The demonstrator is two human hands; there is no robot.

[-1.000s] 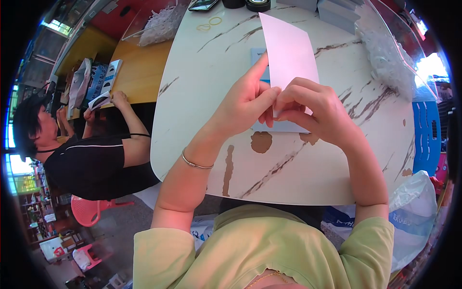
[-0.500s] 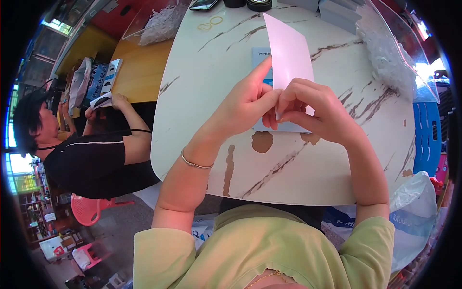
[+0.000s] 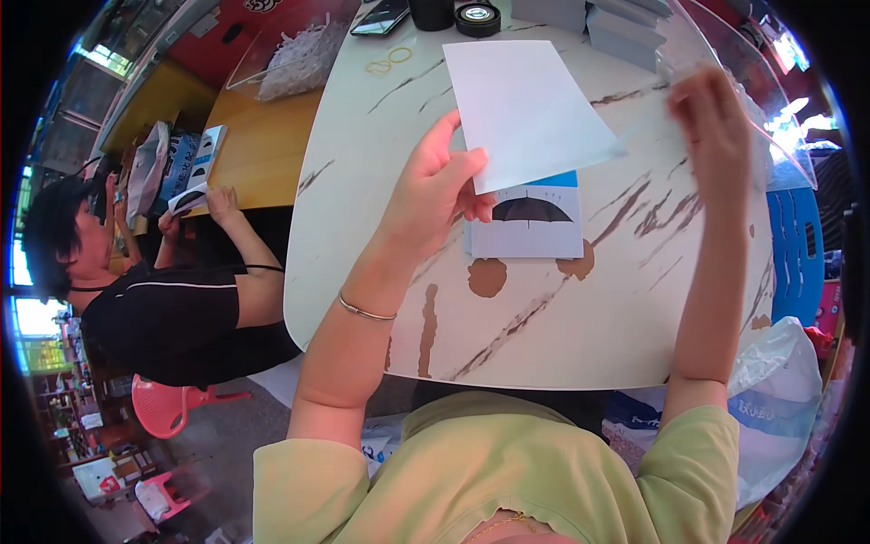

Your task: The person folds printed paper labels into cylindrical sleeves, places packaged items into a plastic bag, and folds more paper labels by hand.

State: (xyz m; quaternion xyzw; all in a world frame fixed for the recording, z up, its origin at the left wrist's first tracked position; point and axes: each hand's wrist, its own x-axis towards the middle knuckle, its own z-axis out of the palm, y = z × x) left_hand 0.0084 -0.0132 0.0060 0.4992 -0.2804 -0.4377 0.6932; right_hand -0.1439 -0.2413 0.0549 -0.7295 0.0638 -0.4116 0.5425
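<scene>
My left hand (image 3: 444,186) pinches the left edge of a plain white sheet (image 3: 530,113), thumb on top, holding it tilted above the table. Partly under that sheet lies a printed card or flat box (image 3: 528,238) with a black umbrella picture and a blue band; the sheet hides its upper part. Off to the right, my right hand (image 3: 711,122) is raised near the clear plastic bin and smeared by motion. A faint see-through blur lies between the sheet's right corner and that hand; I cannot make out what it is.
The marbled table (image 3: 362,299) has brown worn patches. At its back are a phone (image 3: 381,16), rubber bands (image 3: 390,62), a black round tin (image 3: 478,19) and stacked grey-white cards (image 3: 625,36). A clear bin (image 3: 766,100) stands right. A co-worker (image 3: 172,299) sits left, handling printed card.
My right hand has left the sheet and swung up and right. The sheet has turned from steeply upright to flatter, still in my left hand, uncovering the umbrella picture.
</scene>
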